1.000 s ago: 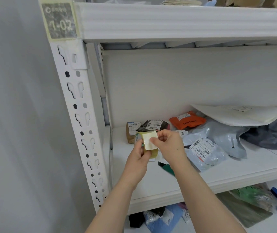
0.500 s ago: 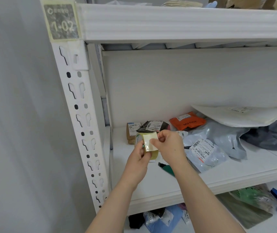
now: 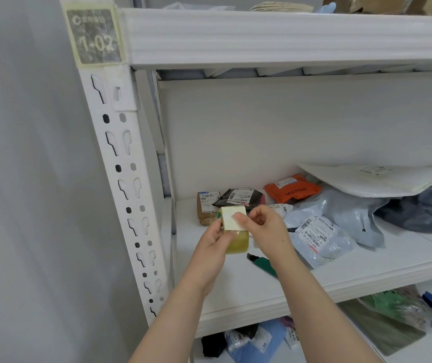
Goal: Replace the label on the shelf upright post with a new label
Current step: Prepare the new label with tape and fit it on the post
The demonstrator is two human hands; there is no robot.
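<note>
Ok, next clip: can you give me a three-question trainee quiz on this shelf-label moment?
1. True or false: the left hand grips the tape roll.
2. What does the right hand pinch? A) a pale square piece B) scissors C) nothing
3. Fill in: the old label on the upright post reads ____.

Key: 1 true; 2 A; 3 1-02.
</note>
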